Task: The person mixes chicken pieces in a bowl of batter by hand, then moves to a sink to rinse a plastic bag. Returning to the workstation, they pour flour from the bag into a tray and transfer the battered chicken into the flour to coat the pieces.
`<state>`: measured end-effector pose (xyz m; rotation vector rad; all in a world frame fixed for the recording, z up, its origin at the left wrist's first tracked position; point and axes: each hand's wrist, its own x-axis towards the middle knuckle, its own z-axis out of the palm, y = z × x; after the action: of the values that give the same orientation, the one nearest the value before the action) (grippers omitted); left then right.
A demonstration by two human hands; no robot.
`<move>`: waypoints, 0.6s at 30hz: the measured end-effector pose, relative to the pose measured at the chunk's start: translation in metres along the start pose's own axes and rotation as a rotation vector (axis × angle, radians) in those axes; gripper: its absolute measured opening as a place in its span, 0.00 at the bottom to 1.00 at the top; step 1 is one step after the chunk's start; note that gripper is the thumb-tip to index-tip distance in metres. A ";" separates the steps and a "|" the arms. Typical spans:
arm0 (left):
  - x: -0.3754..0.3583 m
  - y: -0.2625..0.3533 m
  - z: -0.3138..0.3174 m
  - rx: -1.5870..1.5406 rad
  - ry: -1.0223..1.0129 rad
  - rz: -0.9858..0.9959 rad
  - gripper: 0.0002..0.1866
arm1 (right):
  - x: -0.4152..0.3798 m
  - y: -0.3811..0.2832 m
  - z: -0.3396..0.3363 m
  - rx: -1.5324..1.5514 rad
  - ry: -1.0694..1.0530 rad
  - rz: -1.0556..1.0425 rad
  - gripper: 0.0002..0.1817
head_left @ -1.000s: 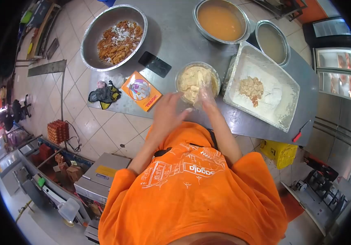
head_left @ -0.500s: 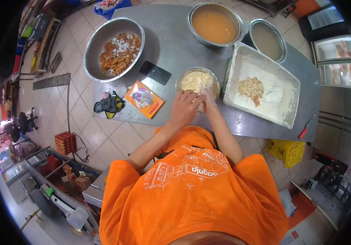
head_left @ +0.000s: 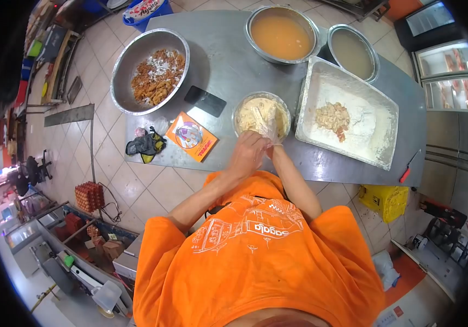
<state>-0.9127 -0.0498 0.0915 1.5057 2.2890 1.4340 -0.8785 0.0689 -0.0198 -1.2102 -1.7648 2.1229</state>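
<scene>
A: Since the left hand (head_left: 248, 154) slid in from beside the glass bowl (head_left: 261, 115), it's now clamped on the right wrist, tugging the plastic glove.

B: Yep. Gloved right hand (head_left: 266, 124) is over that bowl, fingers loosely curled, holding nothing I can see. Flour tray (head_left: 378, 150) sits right of the bowl on the desk (head_left: 228, 60).
</scene>
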 end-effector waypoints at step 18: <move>-0.019 -0.026 -0.022 -0.025 0.006 -0.207 0.13 | 0.028 -0.003 -0.041 -1.065 0.236 -0.625 0.21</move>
<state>-0.9319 -0.0810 0.0779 1.2170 2.3399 1.4064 -0.8722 0.1168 -0.0302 -0.7659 -2.7227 0.6264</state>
